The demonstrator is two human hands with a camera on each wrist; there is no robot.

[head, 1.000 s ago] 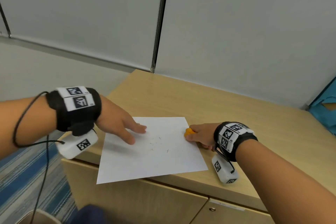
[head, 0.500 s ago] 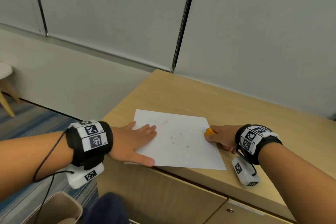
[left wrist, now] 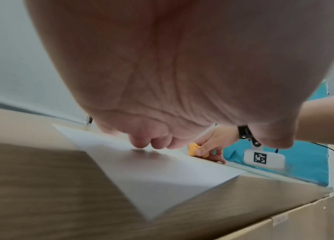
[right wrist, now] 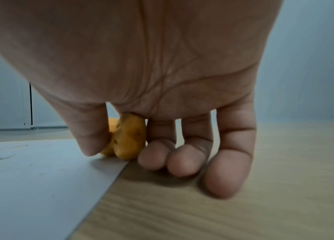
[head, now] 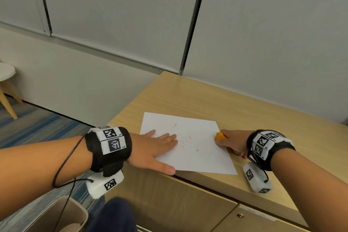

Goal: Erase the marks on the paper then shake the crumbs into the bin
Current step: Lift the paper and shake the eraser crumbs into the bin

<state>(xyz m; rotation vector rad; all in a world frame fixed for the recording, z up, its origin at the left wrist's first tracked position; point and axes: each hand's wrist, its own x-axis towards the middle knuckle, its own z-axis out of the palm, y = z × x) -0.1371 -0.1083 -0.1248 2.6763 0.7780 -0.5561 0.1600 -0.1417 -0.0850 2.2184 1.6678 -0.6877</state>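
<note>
Left hand: fingers straight, palm pressed flat on the left part of the white rectangular paper sheet, thumb at the sheet's near edge. Right hand: thumb and curled fingers pinch a small orange rubbery eraser at the sheet's right edge; the remaining fingertips rest on the light wood-grain cabinet top. Fine eraser crumbs lie scattered mid-sheet. The sheet's near left corner overhangs the cabinet edge. A beige open bin stands on blue striped carpet below the left forearm. Grey panelled wall behind; a white wooden-legged stool far left.
</note>
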